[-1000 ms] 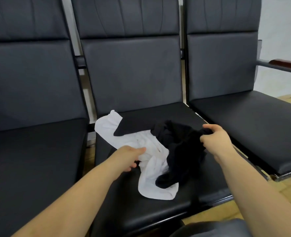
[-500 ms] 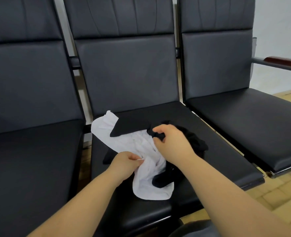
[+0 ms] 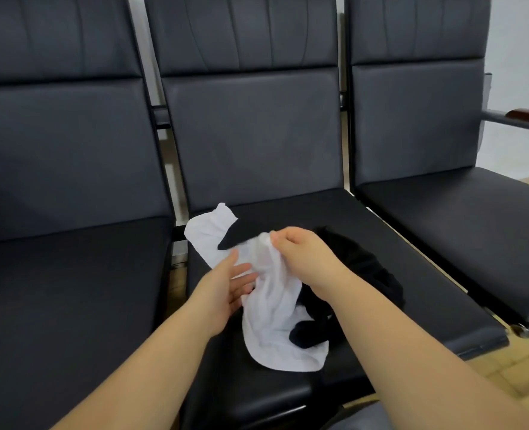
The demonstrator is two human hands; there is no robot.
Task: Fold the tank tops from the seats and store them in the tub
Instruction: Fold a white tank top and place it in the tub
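The right hand pinches a raised fold of the white tank top between thumb and fingertips, seemingly to lift it free of the black tank top tangled with it, while the left hand, just left of that pinch, lies flat with straight fingers against the white cloth, likely steadying it. Both garments lie crumpled and unfolded on the middle seat directly under the hands, the black one beneath and right of the right wrist. I count two tank tops, one white and one black, and three seats; no tub is in view.
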